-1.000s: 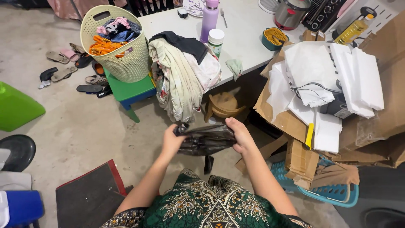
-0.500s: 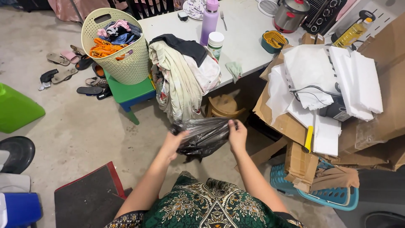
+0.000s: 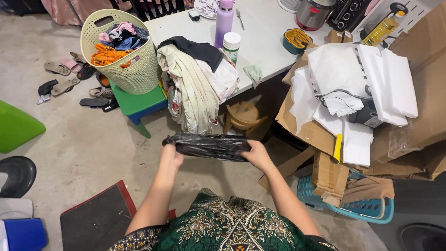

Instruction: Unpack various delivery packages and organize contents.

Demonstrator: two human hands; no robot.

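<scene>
- The left hand (image 3: 171, 157) grips one end of a black plastic bag (image 3: 207, 146).
- The right hand (image 3: 256, 154) clutches the other end.
- The bag is stretched level between them above the concrete floor (image 3: 88, 148), near the cloth pile (image 3: 197, 86) draped off the table (image 3: 267, 37).

One black plastic bag (image 3: 207, 146), two hands, one laundry basket (image 3: 134, 69), one purple bottle (image 3: 224, 16), one white-lidded jar (image 3: 231, 45) and one wooden stool (image 3: 243, 116) show.

A home utility room: laundry basket (image 3: 121, 51) of clothes, sandals (image 3: 62, 76) on concrete, kitchen appliances (image 3: 315, 13).
</scene>
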